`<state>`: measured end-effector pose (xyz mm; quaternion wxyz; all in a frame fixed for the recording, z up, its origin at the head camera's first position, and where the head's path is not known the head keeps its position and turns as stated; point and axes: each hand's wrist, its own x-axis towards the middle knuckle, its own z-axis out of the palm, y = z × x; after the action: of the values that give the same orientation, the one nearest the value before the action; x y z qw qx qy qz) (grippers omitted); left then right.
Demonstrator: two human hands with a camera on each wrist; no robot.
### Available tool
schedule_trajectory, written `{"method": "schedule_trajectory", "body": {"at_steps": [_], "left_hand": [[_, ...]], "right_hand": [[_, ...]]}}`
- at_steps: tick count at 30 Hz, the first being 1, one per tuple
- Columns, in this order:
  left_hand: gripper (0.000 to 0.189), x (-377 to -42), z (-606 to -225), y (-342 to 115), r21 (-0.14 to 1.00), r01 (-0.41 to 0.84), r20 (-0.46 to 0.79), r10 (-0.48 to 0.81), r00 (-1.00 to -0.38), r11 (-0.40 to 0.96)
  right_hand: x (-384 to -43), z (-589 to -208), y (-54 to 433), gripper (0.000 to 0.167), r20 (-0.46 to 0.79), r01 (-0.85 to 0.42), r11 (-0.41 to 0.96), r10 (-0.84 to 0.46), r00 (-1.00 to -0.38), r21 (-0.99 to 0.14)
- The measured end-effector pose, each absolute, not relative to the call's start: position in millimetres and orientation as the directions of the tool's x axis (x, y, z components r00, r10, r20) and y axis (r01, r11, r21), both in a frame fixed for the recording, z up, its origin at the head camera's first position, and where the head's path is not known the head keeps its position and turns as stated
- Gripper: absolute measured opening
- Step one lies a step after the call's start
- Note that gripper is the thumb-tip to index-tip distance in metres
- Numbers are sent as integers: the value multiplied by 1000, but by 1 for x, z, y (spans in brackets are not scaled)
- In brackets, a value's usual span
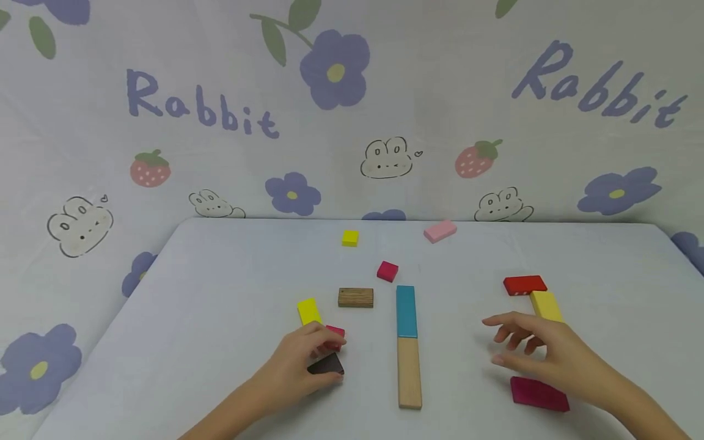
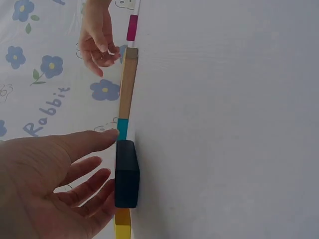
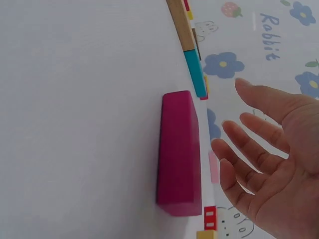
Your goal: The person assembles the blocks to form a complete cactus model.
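My left hand (image 1: pixel 297 366) hovers at a dark block (image 1: pixel 328 365), its thumb and fingers parted on either side without pinching it. In the left wrist view the dark block (image 2: pixel 127 174) lies just past the fingertips. A small red block (image 1: pixel 335 335) and a yellow block (image 1: pixel 310 311) sit by those fingers, partly covered by them. My right hand (image 1: pixel 550 351) is held over the table with loosely bent fingers and nothing in them. Below it lies a magenta block (image 1: pixel 539 394), which shows whole in the right wrist view (image 3: pixel 178 154).
A blue block (image 1: pixel 406 311) and a light wooden block (image 1: pixel 409 373) form a line between the hands. Brown (image 1: pixel 355 297), red (image 1: pixel 387 271), small yellow (image 1: pixel 350 238) and pink (image 1: pixel 440 231) blocks lie farther back. On the right, a red block (image 1: pixel 525 285) touches a pale yellow one (image 1: pixel 547 305).
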<state>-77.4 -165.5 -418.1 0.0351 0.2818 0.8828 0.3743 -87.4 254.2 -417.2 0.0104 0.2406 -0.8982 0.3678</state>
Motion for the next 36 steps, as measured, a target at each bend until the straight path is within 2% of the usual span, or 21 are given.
{"method": "schedule_trajectory", "body": {"at_steps": [10,17,27,36], "left_hand": [[35,-76,-420,-172,681,400,83,478,-874,613],[31,-79,-418,-168,672,374,37,476,-879,639],[33,-94,-401,-168,692,362,92,421,-902,624],[35,-134,-387,-170,687,368,149,374,-915,626]], "right_hand": [[-83,-426,277,40,98,-424,591,-502,-859,-686],[-85,-429,294,40,-69,-318,648,-498,-865,-692],[-83,-433,306,31,-4,-404,597,-564,-826,-693],[-83,-438,309,29,19,-421,565,-582,-813,-709]]}}
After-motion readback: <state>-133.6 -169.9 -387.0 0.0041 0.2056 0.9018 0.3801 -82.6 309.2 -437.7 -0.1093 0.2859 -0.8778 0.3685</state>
